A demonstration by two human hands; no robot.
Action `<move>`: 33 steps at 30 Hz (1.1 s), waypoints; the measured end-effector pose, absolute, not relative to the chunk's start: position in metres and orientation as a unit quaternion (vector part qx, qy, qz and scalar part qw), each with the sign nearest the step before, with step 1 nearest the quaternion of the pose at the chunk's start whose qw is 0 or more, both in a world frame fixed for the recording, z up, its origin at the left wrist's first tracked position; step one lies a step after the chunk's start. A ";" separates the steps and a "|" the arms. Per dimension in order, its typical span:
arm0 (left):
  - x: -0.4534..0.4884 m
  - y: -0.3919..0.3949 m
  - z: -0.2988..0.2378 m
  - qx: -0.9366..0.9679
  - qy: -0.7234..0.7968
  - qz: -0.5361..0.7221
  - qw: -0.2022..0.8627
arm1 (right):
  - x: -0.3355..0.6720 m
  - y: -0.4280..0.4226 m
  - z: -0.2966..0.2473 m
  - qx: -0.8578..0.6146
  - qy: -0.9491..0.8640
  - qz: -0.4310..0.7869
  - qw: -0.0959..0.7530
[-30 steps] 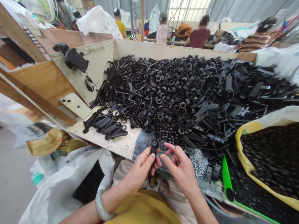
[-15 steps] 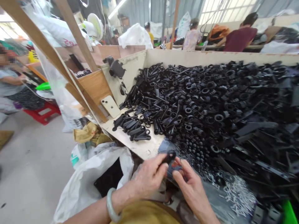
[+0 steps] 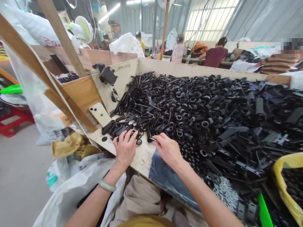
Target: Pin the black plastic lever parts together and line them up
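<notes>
The black parts (image 3: 110,127) lie loosely grouped on the pale board (image 3: 139,162), at the near left edge of a big dark heap (image 3: 189,101); they are long and smooth, with a dull sheen, some ending in a round ring. The left hand (image 3: 125,146) rests over them, fingers apart and curved (whether it grips one, I cannot tell). The right hand (image 3: 169,149) pinches a slim shiny object (image 3: 154,140) beside a thick black tube (image 3: 149,133).
</notes>
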State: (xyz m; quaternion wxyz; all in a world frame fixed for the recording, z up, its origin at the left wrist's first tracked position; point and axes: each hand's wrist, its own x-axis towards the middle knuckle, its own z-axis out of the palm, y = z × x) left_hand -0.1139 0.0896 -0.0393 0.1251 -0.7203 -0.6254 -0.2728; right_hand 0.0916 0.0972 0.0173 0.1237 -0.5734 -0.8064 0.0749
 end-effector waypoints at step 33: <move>-0.001 0.028 -0.001 -0.507 -0.428 -0.261 -0.701 | 0.215 0.064 0.029 -0.692 -0.675 0.016 0.256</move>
